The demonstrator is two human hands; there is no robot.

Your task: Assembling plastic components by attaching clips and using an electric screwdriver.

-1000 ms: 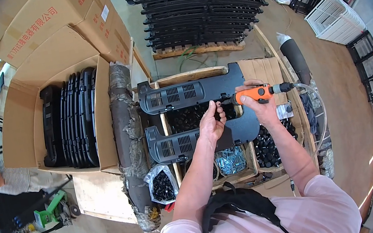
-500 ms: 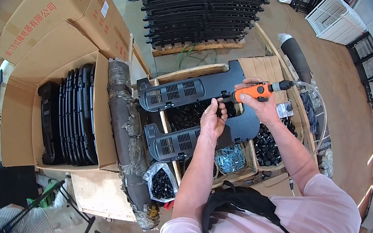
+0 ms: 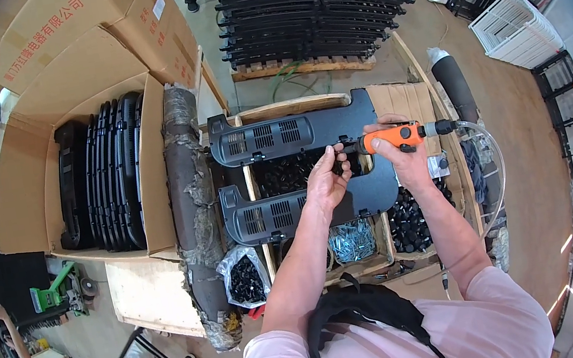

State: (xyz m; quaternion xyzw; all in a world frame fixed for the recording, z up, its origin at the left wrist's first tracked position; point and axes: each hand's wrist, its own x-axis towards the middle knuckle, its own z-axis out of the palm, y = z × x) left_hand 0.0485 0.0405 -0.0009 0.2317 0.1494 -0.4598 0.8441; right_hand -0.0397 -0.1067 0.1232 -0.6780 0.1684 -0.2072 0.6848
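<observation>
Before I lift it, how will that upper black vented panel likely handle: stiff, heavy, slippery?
The upper black vented panel looks like thin moulded plastic, so probably light for its size. It spans the wooden bin without sagging, suggesting fair stiffness, though its length may flex. The smooth surface may slip; the left hand pinches its lower edge.

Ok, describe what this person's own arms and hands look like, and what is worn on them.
Both forearms are bare: no gloves, watch or rings can be made out on the left hand or the right hand. Short pale pink shirt sleeves end above the elbows. A black padded strap hangs across the chest between the arms. No cable is fixed to either arm.
</observation>
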